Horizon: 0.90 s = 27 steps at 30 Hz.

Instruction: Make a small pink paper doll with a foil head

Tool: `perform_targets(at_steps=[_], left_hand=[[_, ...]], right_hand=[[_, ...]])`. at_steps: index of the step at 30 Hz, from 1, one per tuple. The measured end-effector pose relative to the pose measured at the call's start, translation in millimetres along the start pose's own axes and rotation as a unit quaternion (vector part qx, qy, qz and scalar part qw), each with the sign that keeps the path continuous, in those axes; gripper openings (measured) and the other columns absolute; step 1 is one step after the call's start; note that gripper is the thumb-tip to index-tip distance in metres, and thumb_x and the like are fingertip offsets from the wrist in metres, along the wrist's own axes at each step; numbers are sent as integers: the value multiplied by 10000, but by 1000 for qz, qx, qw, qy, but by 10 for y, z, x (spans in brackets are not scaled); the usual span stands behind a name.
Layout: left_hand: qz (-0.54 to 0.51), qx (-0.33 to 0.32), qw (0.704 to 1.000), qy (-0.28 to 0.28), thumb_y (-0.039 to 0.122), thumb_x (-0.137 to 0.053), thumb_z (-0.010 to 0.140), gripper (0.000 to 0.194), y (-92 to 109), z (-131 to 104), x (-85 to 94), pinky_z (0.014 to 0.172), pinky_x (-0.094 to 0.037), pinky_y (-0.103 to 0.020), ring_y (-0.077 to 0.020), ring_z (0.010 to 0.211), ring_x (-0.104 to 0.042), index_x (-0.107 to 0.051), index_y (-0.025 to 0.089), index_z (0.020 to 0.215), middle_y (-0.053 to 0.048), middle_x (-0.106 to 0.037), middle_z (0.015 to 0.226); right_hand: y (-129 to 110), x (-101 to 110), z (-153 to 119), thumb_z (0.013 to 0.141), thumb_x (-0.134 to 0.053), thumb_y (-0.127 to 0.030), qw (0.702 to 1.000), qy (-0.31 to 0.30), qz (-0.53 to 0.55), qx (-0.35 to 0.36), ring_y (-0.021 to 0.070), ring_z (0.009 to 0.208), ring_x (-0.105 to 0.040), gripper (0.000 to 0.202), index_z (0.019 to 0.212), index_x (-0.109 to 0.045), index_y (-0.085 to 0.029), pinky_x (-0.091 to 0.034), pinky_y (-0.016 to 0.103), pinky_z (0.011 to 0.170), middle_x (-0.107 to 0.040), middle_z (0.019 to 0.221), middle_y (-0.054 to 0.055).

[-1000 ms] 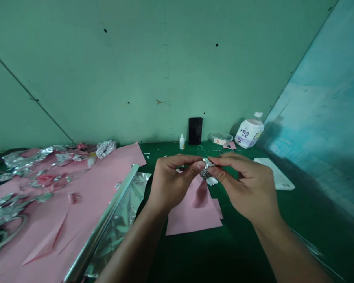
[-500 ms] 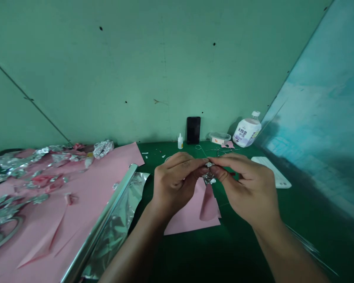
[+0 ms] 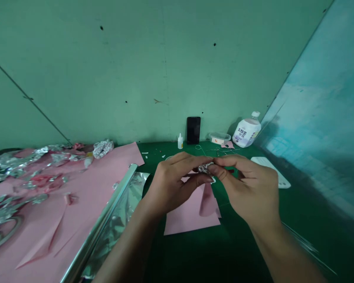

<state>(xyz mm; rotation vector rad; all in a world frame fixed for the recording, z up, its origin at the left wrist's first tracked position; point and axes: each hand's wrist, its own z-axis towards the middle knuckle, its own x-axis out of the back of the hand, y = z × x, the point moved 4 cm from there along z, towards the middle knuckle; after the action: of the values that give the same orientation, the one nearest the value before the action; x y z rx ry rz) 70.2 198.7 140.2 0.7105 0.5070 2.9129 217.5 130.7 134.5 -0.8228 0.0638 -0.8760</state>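
Note:
A small crumpled piece of silver foil (image 3: 205, 168) is pinched between both hands above the green table. My left hand (image 3: 179, 177) has its fingers along the top of the foil and its thumb below. My right hand (image 3: 247, 181) grips the foil from the right with thumb and index finger. The fingertips cover part of the foil. Beneath the hands lies a pink paper sheet (image 3: 188, 220) with one part curled up. A thin wire loop (image 3: 198, 147) shows just behind the fingers.
A foil roll (image 3: 106, 220) and a large pink sheet (image 3: 88, 188) with foil scraps lie left. Behind are a glue bottle (image 3: 180, 141), a phone (image 3: 193, 130), a plastic tub (image 3: 220, 138) and a white bottle (image 3: 247, 131). A white flat object (image 3: 283, 181) lies right.
My left thumb has moved down and apart from the fingers, opening a gap. The foil between the fingertips has turned and shifted slightly left.

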Motion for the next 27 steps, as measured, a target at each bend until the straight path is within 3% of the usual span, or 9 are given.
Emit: perform_targets(at_steps=[7,13,18,22,27], left_hand=[[7,-21,998,66,105,-713,831,188,-43,-42,-37,698,-582,-252,-145,773,-695,-724,144,1015,-74,-756,868],[-75,108,991,0,156,-686,873,266,-70,-20,16,717,-577,-230,-134,836,-711,-723,203,1132,-43,-775,964],[-230,227,946,4,215,-786,789,221,-148,-49,68,777,-608,-242,-164,856,-743,-774,219,1009,-33,-789,945],[-314,259,913,-12,186,-816,747,212,-187,-54,69,748,-617,-243,-174,852,-749,-790,235,952,-30,-792,932],[-340,249,907,0,152,-843,702,185,-181,-41,54,713,-614,-233,-166,790,-748,-793,211,870,-32,-792,842]], right_hand=[[52,-78,-34,778,-741,-164,998,8,47,-33,179,746,-699,62,812,-756,-214,-582,312,653,-757,802,16],[25,-63,3,818,-709,-180,1000,-14,14,-16,168,787,-699,97,874,-765,-235,-580,300,697,-769,848,4],[-25,-55,41,842,-681,-177,998,-69,0,-5,177,796,-701,118,878,-764,-253,-571,311,705,-762,810,-9],[8,-58,50,850,-667,-163,994,-102,30,-21,160,748,-690,154,891,-762,-277,-556,323,727,-754,810,-24],[38,-93,30,857,-666,-197,987,-133,77,-45,156,721,-682,118,889,-755,-268,-538,314,686,-748,799,-16]])
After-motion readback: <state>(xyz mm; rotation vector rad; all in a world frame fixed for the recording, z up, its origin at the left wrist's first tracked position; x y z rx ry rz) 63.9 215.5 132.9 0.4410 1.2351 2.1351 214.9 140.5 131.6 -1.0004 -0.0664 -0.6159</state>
